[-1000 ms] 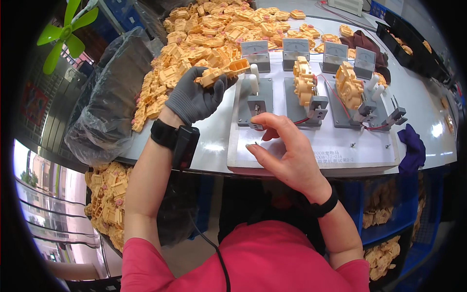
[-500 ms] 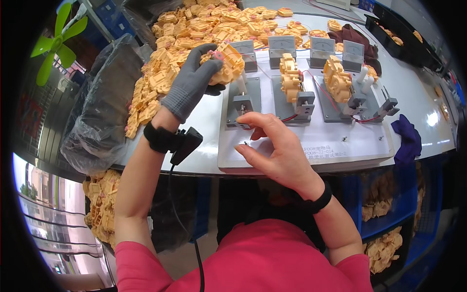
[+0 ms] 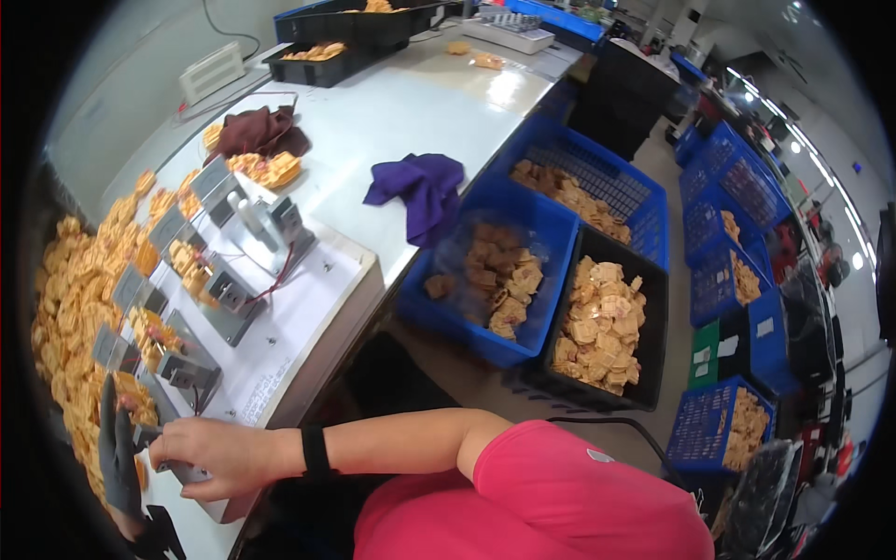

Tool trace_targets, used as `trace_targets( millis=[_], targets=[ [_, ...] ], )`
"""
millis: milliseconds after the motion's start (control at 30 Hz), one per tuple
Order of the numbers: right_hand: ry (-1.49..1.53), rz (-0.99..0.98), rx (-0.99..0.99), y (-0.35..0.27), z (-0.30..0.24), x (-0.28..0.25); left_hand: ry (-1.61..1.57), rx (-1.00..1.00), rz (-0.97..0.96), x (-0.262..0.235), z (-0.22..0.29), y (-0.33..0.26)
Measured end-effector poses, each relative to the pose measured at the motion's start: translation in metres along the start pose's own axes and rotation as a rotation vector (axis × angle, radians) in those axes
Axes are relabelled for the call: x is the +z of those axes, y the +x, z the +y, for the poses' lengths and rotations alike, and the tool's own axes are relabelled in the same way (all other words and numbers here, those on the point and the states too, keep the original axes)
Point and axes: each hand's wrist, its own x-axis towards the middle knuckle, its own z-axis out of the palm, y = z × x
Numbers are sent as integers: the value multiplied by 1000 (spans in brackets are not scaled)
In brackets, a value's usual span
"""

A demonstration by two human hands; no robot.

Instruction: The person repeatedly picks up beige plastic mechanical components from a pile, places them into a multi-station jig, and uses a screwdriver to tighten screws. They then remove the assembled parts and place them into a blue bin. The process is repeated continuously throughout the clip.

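Observation:
At the lower left, my gloved left hand [image 3: 119,457] has its fingers and thumb around a yellow plastic gearbox [image 3: 140,403] at the nearest test fixture. The bare right hand [image 3: 219,455] is closed with curled fingers at the grey end block [image 3: 187,469] of that fixture; its fingertips are partly hidden. Beyond them, a second fixture carries a yellow gearbox [image 3: 154,336], and a third carries another yellow gearbox [image 3: 189,266]. The farthest fixture [image 3: 257,224] shows white posts and holds no gearbox. Small grey meters [image 3: 173,229] stand behind the fixtures on a white board [image 3: 308,313].
A heap of yellow gearboxes [image 3: 70,327] lies left of the fixtures. Farther along the table are a brown cloth [image 3: 257,133], a purple cloth [image 3: 420,191] and black trays [image 3: 308,70]. Blue crates [image 3: 551,341] and a black crate [image 3: 653,378] with parts stand on the right.
The view has swung to the right. My left hand has brought its gearbox down to the nearest fixture, and my right hand has closed from a spread pose at that fixture's end block.

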Motion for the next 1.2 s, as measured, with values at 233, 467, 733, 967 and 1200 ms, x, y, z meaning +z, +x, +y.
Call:
trace_targets(
  millis=[233, 467, 733, 967, 1200],
  targets=[
    [-96, 211, -39, -5, -5, 9, -761, -337, 500, 44, 5, -12],
    [-573, 125, -15, -23, -40, -50, -35, -339, 531, 102, 128, -45],
    [-934, 42, 64, -42, -25, -84, 183, -236, 577, 132, 157, -4],
    [-903, 26, 13, -38, -26, -87, 393, -10, 628, 129, 135, -18],
    [-792, -137, 140, -32, -32, -90, -157, -572, 706, 144, 158, -9]
  ],
)
